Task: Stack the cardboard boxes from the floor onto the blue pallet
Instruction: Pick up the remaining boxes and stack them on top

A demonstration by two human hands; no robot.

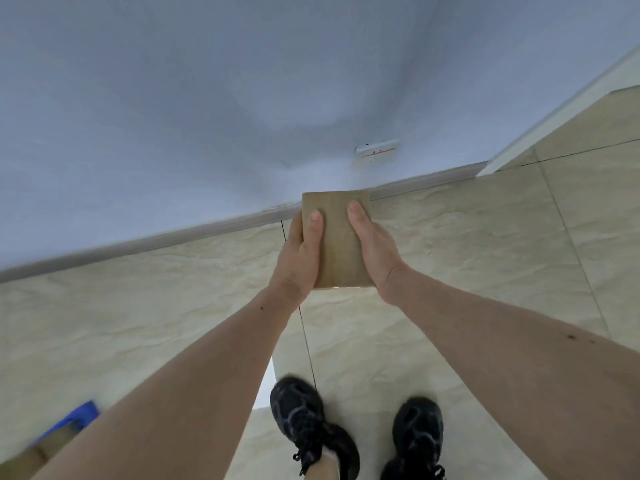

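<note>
- A small cardboard box (336,239) is held up above the floor, in the middle of the view, in front of the person's chest and between both hands.
- The left hand (299,254) holds the box's left side: the thumb lies flat on the top face and the palm presses the left edge; the fingers beneath are hidden, so the grip on that side pinches the box between thumb and unseen fingers.
- The right hand (372,249) mirrors it on the right side, thumb flat on the top face, palm against the right edge, fingers hidden under the box.
- Both forearms are bare and reach forward from the near corners of the view.
- The box's top face is plain brown, with its far edge lining up against the grey skirting board (207,230) in the picture.
- The floor (138,323) is pale beige marbled tile with thin dark joints.
- The far wall (173,98) is pale blue-white, and a white wall socket (377,154) sits low on it, just beyond the box.
- Two black shoes stand on the tiles near the bottom edge: the left shoe (304,420) and the right shoe (417,434).
- At the near left corner a corner of the blue pallet (78,415) shows, with the brown of another cardboard box (45,448) beside it, partly hidden by the left forearm.
</note>
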